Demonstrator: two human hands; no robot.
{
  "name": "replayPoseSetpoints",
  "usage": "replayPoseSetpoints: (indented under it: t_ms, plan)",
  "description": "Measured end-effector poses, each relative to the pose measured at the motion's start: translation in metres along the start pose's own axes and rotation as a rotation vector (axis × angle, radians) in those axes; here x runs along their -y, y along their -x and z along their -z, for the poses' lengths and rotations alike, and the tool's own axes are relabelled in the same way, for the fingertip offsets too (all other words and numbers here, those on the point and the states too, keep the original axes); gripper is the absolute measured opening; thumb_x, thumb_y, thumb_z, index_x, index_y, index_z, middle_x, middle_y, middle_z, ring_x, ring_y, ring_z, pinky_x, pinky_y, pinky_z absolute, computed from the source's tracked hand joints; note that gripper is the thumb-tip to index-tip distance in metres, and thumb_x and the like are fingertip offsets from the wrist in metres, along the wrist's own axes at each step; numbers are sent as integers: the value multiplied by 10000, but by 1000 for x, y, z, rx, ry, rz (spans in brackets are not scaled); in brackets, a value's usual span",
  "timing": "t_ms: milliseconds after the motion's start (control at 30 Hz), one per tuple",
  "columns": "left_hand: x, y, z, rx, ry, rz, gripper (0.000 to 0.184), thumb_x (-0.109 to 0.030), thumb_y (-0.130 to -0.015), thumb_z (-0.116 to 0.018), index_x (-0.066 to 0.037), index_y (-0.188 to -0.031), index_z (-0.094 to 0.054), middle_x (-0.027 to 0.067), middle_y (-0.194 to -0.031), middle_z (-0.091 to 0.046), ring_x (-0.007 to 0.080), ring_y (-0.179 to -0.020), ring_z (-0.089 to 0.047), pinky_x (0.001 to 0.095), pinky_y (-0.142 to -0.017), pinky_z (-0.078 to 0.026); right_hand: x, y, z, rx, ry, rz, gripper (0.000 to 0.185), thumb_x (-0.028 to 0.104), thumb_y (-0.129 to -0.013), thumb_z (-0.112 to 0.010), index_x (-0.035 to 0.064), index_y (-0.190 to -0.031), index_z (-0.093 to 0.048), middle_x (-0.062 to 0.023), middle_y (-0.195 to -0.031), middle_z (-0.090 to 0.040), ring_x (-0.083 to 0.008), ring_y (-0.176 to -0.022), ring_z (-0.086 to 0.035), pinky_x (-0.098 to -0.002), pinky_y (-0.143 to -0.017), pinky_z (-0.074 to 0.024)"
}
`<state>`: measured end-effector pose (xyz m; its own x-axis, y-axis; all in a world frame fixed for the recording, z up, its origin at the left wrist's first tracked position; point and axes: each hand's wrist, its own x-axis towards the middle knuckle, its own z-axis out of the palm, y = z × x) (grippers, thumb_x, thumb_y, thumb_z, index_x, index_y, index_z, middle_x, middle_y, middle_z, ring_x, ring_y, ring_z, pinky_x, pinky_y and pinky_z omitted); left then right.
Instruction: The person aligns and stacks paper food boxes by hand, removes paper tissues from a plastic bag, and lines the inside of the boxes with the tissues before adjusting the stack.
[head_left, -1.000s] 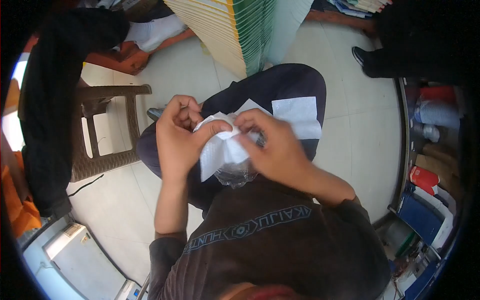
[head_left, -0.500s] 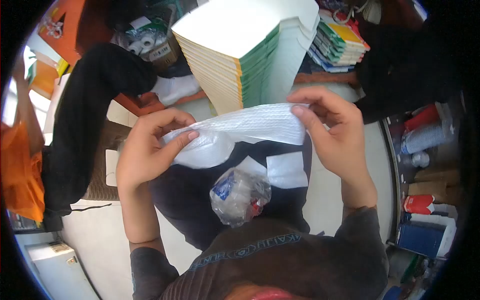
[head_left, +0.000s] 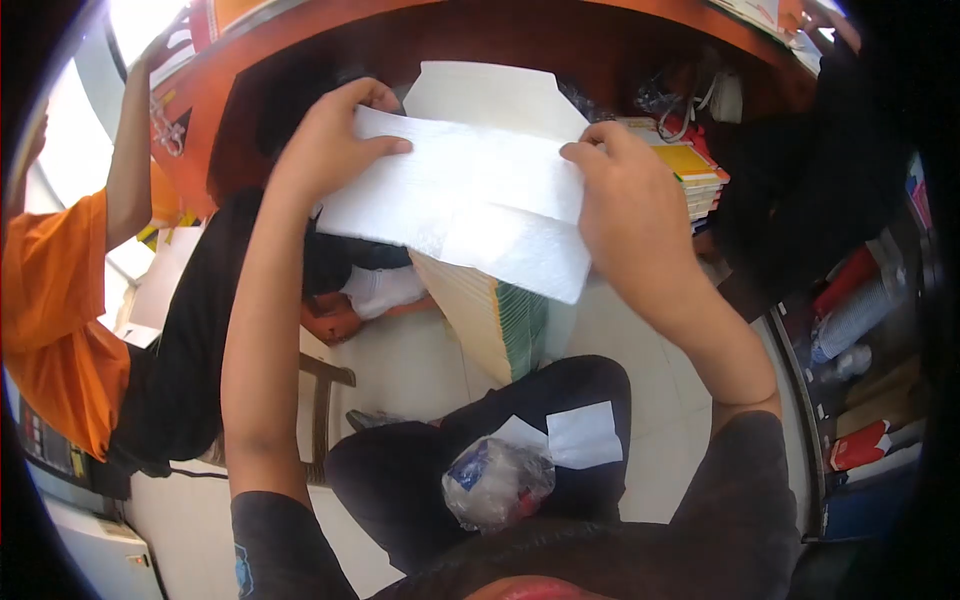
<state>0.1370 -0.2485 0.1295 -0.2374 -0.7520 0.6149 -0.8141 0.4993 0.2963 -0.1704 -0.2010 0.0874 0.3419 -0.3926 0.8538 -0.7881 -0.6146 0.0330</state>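
Observation:
A white textured sheet [head_left: 470, 190] is stretched out between my hands, raised in front of me. My left hand [head_left: 340, 140] pinches its upper left corner, thumb over the front. At the upper right edge, my right hand [head_left: 625, 195] grips it between thumb and fingers. Behind the sheet rises a tall stack of cream and green folded pieces [head_left: 475, 310], its middle partly hidden. On my lap lie a clear plastic bag [head_left: 497, 485] with whitish, blue and red contents and a white square piece [head_left: 585, 435]. Another white piece [head_left: 524, 434] is partly under the bag.
A person in an orange top [head_left: 60, 310] is at the left. An orange-brown desk [head_left: 350, 30] spans the back, with stacked booklets [head_left: 690, 170] beneath it. A brown stool [head_left: 320, 400] stands left of my lap. Shelves with a red packet [head_left: 858, 446] line the right.
Both hands have risen with the white sheet, which is now spread wide rather than bunched. The view has tilted up, showing more of the desk and the person in orange. The bag remains on my lap.

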Motion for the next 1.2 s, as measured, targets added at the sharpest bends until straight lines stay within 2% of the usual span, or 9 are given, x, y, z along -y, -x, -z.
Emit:
replayPoseSetpoints:
  t_ms: [133,333,433,533,600,767,867,967,1200]
  plan:
    - [-1,-29,-33,84,-57,-103,444,-53,-714,-858,-40,-1092,-624,124,-1080,-667,305,-1057,-650,385,-957,-496,12,-1,2,-21,122,291,343,2,-771,-676,24,-1110,-722,-149,-1282,-651,-352,-1238,-568,-458,-989,-492]
    - [-10,-28,-42,183,-277,-332,424,2,-715,-830,-36,-1067,-597,145,-1175,-609,374,-1106,-610,412,-954,-502,16,8,13,439,-136,509,487,45,-781,-691,11,-1266,-651,-152,-1361,-623,-381,-1373,-498,-518,-1201,-357]
    - [-11,-23,-31,-59,-395,-540,339,6,-747,-805,-23,-1026,-615,146,-1144,-613,364,-1113,-605,414,-935,-507,10,5,14,506,-185,543,492,34,-785,-683,0,-1274,-642,-148,-1345,-633,-387,-1392,-486,-530,-1244,-309]
    - [-41,-1,-13,-38,-217,-452,194,-24,-843,-755,-1,-1012,-664,166,-1095,-655,365,-1079,-628,424,-921,-517,3,-1,11,563,-137,558,449,16,-793,-677,-4,-1241,-660,-145,-1295,-662,-374,-1365,-520,-528,-1249,-303]
    - [-58,19,-5,216,-16,-312,144,-93,-935,-685,11,-1034,-690,191,-1070,-686,379,-1050,-646,438,-911,-521,-2,-10,13,568,-142,578,423,4,-795,-673,-6,-1217,-673,-142,-1256,-683,-358,-1333,-551,-522,-1246,-311]
    - [-51,34,-23,652,-26,-141,434,-324,-1089,-483,46,-1135,-705,252,-1065,-717,424,-992,-674,465,-918,-516,0,-23,9,568,-110,600,399,-7,-783,-676,-4,-1183,-694,-139,-1188,-716,-327,-1262,-611,-497,-1220,-356]
    - [-41,27,-32,845,-78,68,441,-349,-1080,-504,36,-1162,-704,252,-1057,-721,421,-983,-684,452,-918,-520,-4,-29,1,601,-172,643,395,-16,-778,-670,2,-1171,-700,-145,-1160,-727,-325,-1222,-638,-474,-1202,-384]
    - [-31,20,-37,811,-17,80,473,-388,-1061,-521,29,-1096,-742,265,-926,-725,430,-871,-699,467,-833,-541,-3,-36,0,746,-222,638,408,-35,-783,-649,6,-1185,-704,-159,-1157,-733,-328,-1177,-661,-454,-1153,-434]
    - [-26,5,-55,530,-185,-73,395,-281,-924,-710,42,-1151,-723,269,-1090,-725,412,-1028,-704,446,-909,-550,11,-65,29,1019,-326,471,464,-22,-815,-580,19,-1261,-702,-190,-1179,-733,-350,-1092,-692,-451,-963,-544]
